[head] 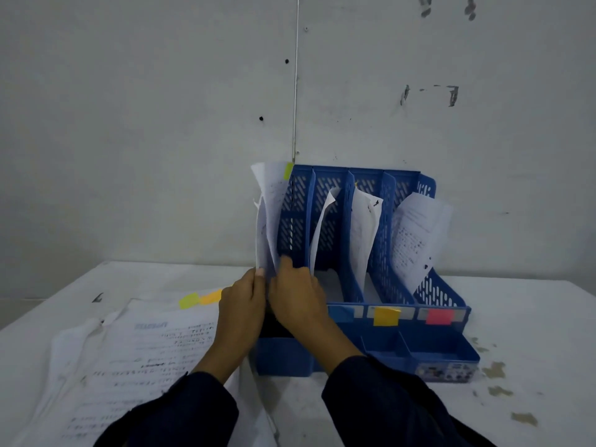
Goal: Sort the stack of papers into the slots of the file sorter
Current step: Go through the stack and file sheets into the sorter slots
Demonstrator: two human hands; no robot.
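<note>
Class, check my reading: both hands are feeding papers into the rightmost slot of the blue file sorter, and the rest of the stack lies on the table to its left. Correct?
Not quite. The head view shows both hands, left hand and right hand, feeding the papers into the leftmost slot of the file sorter. The stack lies left, as stated.

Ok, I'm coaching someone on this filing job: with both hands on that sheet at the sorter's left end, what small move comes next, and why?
Probably ease the sheets down into the leftmost slot and let go. Both the left hand and right hand pinch their lower edge at the file sorter, their green tab sits high, and the stack of papers waits on the table.
</note>
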